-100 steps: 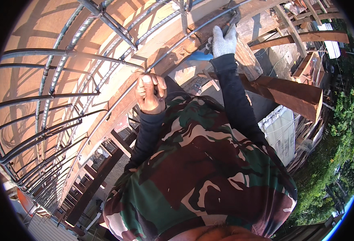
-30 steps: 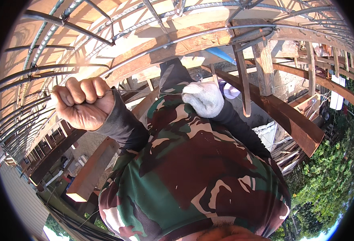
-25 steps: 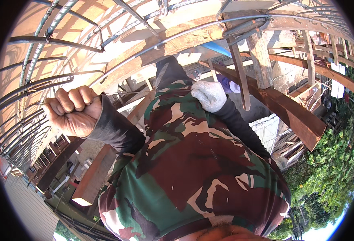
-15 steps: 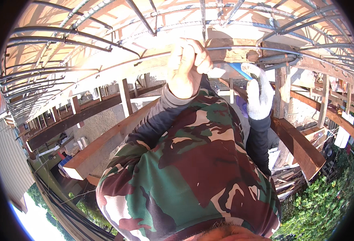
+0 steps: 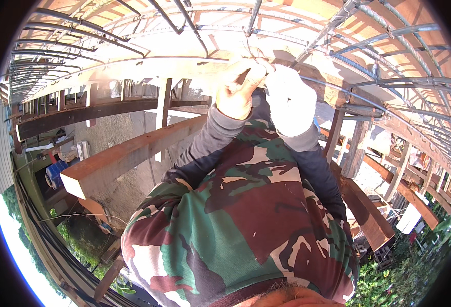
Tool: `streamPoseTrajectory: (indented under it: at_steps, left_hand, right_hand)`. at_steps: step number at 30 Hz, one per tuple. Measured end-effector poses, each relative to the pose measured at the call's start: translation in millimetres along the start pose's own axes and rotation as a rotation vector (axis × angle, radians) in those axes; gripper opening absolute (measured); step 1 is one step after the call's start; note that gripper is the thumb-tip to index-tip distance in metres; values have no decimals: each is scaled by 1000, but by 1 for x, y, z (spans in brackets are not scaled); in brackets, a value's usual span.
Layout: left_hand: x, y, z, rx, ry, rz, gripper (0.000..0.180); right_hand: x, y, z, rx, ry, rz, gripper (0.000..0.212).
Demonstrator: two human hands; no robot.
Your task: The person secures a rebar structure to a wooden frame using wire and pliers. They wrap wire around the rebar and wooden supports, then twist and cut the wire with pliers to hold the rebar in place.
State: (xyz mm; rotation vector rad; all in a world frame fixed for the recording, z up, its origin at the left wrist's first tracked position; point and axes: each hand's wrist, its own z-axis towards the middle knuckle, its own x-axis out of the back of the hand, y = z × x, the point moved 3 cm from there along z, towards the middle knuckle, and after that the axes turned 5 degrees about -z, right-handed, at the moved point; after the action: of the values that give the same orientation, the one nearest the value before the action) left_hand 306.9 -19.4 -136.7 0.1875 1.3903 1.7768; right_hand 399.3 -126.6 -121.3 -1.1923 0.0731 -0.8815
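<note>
Your left hand (image 5: 238, 87) is curling its bare fingers into a pinch on a thin tie wire (image 5: 253, 57), right at the steel rebar (image 5: 184, 60) running across above your chest. Your right hand (image 5: 289, 100), in a white glove, is pressing in just beside it, knuckles toward you; whether its fingers are clamping anything, you cannot tell. Both hands are touching. Further out, 2 long timber beams (image 5: 133, 151) are crossing below the rebar cage, and green bushes (image 5: 404, 271) are showing at lower right.
</note>
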Motion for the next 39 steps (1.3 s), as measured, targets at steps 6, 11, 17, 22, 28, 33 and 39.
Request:
streamPoseTrajectory:
  at_steps: [6,11,17,22,28,33,39]
  left_hand:
    - [9,6,-6,-45,116,-76,10]
    - [19,-4,-8,41,152,-152,14]
    - [47,-17,-3,-118,168,207,20]
    - [65,-20,-4,113,110,163,13]
    - [64,-9,4,40,142,467,12]
    - [78,-18,4,46,187,24,17]
    - [110,-7,2,-31,187,858,15]
  right_hand:
    - [-17,6,2,247,-102,-354,26]
    - [-18,5,4,404,13,-427,29]
    - [-29,36,-6,333,-6,-475,27]
    - [-33,51,1,376,-33,-525,24]
    - [-38,49,10,398,-139,-491,33]
    - [-44,51,17,430,-74,-420,32]
    - [-60,62,24,183,-229,-705,24]
